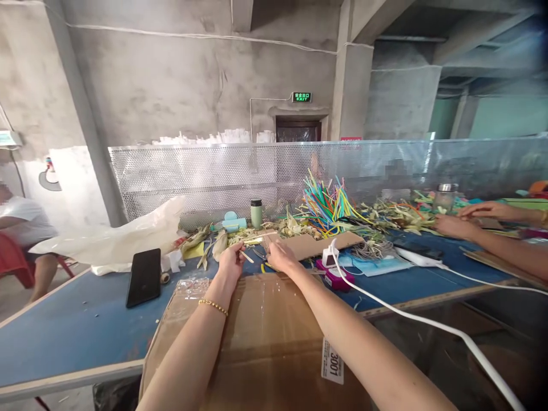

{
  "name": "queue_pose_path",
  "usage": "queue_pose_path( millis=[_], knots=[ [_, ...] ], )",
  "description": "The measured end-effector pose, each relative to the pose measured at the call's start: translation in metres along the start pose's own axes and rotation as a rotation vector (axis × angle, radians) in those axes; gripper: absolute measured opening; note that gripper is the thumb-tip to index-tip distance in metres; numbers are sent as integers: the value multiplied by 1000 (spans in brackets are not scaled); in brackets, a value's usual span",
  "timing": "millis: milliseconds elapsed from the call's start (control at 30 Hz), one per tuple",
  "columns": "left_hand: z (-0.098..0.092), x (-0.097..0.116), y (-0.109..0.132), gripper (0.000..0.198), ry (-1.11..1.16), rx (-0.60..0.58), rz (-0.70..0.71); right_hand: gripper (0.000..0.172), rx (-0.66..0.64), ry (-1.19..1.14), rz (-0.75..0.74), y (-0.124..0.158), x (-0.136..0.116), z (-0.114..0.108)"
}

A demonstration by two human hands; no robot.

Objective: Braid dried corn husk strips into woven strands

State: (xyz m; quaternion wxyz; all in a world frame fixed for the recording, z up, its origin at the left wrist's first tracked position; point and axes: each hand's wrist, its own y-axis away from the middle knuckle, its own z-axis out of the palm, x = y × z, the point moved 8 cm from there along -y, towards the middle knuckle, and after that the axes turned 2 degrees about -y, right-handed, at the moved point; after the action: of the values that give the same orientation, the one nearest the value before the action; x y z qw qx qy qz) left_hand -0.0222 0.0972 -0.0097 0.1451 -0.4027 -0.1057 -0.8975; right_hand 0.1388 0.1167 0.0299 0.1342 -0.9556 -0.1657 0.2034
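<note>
My left hand (231, 261) is closed in a pinch on a thin pale strip (253, 242), one end of which sticks out beside the fingers. The strip runs toward my right hand (279, 255), whose fingers are also pressed together at its far end. What exactly the right fingertips hold is too small to make out. Both wrists reach over a large brown cardboard box (265, 325). Just beyond the hands lie dried, husk-like leaves (220, 245) and a flat piece of cardboard (308, 246).
A black phone (144, 278) lies on the blue table (64, 337) at left. Behind stand a green bottle (256, 215) and a bundle of colourful thin sticks (327, 205). A white cable (411, 317) crosses at right. Another person's hands (458, 225) work at far right.
</note>
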Motion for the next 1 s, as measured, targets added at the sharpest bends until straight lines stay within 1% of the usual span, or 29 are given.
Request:
queue_pose_path(
  millis=[67,133,267,333,367,433,500,567,600,700,767,900,1000],
  knots=[
    [0,0,0,13,0,3,0,29,-43,134,-2,2,9,-10],
    [1,0,0,15,-3,-3,-2,34,-99,238,3,1,18,-16],
    [2,-1,2,16,-11,-21,-8,51,-247,404,8,-5,33,-11],
    [3,-1,2,13,-12,-25,-9,57,-286,463,2,-8,36,-7],
    [3,0,3,12,-12,-27,-9,57,-295,489,-4,-8,37,-5],
    [4,0,4,11,-10,-33,-10,53,-292,535,-18,-8,36,-4],
    [4,1,5,11,-9,-36,-9,44,-253,577,-37,-6,33,-5],
    [4,1,5,12,-9,-36,-9,34,-187,610,-48,-3,28,-8],
    [4,2,5,13,-10,-37,-9,32,-140,621,-52,-1,26,-10],
    [5,2,6,14,-13,-44,-10,39,60,632,-84,5,18,-22],
    [5,2,6,15,-12,-48,-12,40,185,634,-118,10,11,-32],
    [6,3,6,15,-3,-51,-17,37,336,659,-161,14,-1,-55],
    [5,3,6,14,6,-47,-20,39,438,655,-122,4,-4,-80]
  ],
)
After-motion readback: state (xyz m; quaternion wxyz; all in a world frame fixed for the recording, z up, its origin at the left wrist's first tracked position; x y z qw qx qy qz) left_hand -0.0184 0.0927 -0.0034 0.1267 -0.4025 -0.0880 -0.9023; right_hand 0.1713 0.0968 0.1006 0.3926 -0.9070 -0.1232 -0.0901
